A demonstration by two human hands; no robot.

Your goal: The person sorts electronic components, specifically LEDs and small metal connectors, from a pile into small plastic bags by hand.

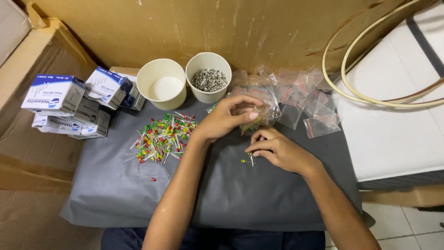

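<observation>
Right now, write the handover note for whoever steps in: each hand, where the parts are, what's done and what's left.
Left hand: grip on a small clear zip bag, held just above the grey mat.
Right hand: fingertips pinching a few LEDs against the mat.
LED pile, red, green and yellow, lies loose left of the hands.
Empty zip bags are heaped behind the hands; the two paper cups stand at the back, one holding small metal parts.
Done: no filled bags can be made out.
Left: most of the pile is unbagged.
</observation>
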